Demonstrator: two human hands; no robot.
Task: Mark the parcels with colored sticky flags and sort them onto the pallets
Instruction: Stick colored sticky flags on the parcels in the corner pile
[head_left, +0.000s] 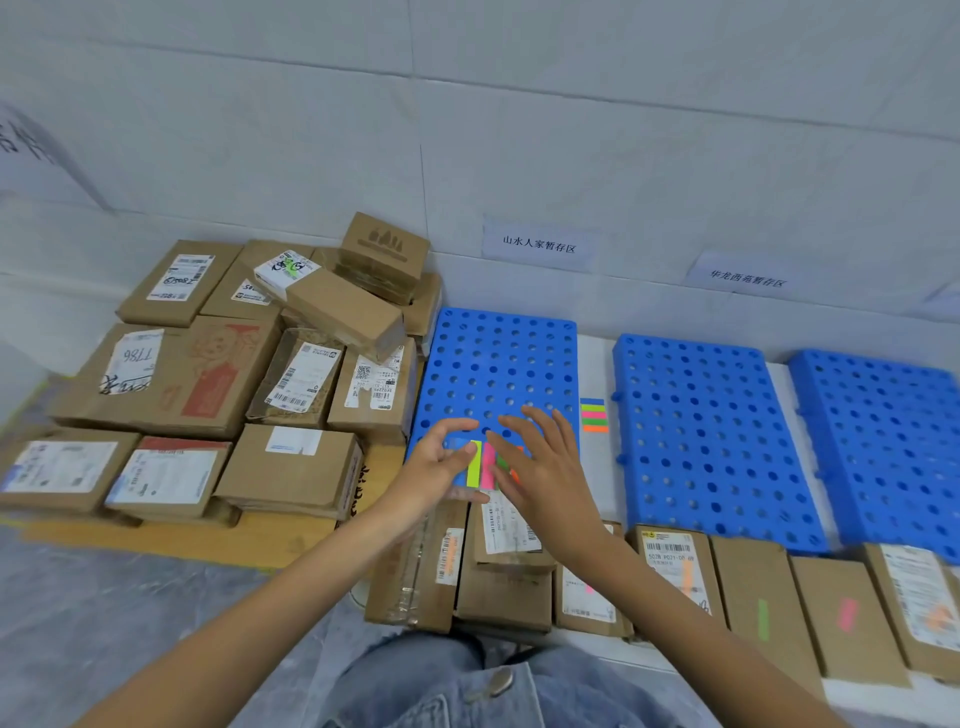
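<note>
Pallets (498, 364) and parcels (171, 374) lie on floor (104, 597) along white wall (519, 130).

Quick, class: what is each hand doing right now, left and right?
Left hand: holds the sticky flag pad.
Right hand: open, fingers spread, thumb over the pad.

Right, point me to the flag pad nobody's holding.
Head view, right of centre: the loose flag pad lies on the white strip between the left blue pallet and the middle blue pallet, just beyond the right hand.
</note>
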